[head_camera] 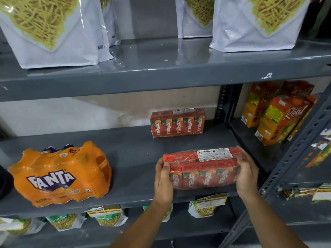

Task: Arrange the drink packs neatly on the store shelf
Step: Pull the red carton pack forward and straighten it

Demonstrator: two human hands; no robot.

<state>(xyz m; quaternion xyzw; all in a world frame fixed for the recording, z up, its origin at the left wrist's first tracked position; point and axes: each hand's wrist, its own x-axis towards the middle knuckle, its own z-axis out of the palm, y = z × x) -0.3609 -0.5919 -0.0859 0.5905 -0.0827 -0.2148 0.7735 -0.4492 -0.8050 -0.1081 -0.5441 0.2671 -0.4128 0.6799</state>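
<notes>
Both hands grip one shrink-wrapped pack of Maaza cartons at the front of the grey middle shelf.

The left hand (163, 179) wraps the pack's left end and the right hand (246, 174) its right end, fingers curled over the front Maaza pack (202, 170), which sits near the middle shelf (132, 158) edge. A second Maaza pack (177, 122) stands upright behind it, against the back. The orange Fanta pack (60, 173) lies well to the left, and Real pineapple cartons (279, 113) stand in the next bay.
</notes>
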